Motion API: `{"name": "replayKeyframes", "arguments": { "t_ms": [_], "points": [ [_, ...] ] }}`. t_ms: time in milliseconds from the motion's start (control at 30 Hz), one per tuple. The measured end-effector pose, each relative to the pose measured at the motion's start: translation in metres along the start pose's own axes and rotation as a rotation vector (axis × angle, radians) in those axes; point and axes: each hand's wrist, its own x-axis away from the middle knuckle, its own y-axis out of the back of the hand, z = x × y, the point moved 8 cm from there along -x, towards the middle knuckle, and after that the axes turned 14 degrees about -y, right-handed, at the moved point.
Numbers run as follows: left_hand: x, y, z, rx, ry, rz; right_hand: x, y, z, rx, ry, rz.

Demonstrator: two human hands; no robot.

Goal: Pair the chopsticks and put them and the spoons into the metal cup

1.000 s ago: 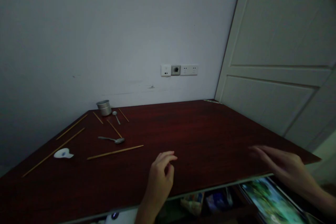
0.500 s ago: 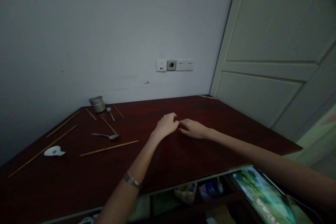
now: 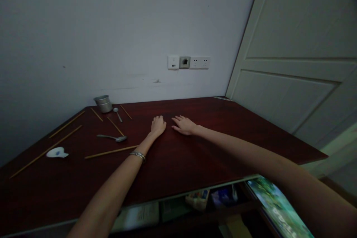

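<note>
Wooden chopstick lay on the desk near the left grip, its right end meeting the left forearm in view. That grip was palm-down, fingers curled, so whether it was closed I could not tell; the right grip was spread, seemingly because it held nothing. Farther left, a metal spoon and a white spoon lay apart, perhaps to keep each distinct; a metal cup stood near the wall, probably to leave the arms room.

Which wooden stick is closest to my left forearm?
The stick in front of the larger metal spoon; in this view, only its end meets your left forearm.
</note>
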Motion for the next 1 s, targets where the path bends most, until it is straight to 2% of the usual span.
{"name": "replayKeyframes", "arguments": {
  "t_ms": [267, 633, 1000],
  "points": [
    [0.003, -0.005, -0.005, -0.051, -0.048, 0.012, -0.005, -0.019, 0.000, -0.015, -0.004, 0.089],
    [0.007, -0.003, -0.008, -0.034, -0.074, -0.016, 0.004, -0.022, -0.004, -0.085, -0.020, 0.019],
    [0.008, -0.002, -0.006, -0.026, -0.058, 0.012, 0.002, -0.026, -0.005, -0.117, -0.057, 0.029]
  ]
}}
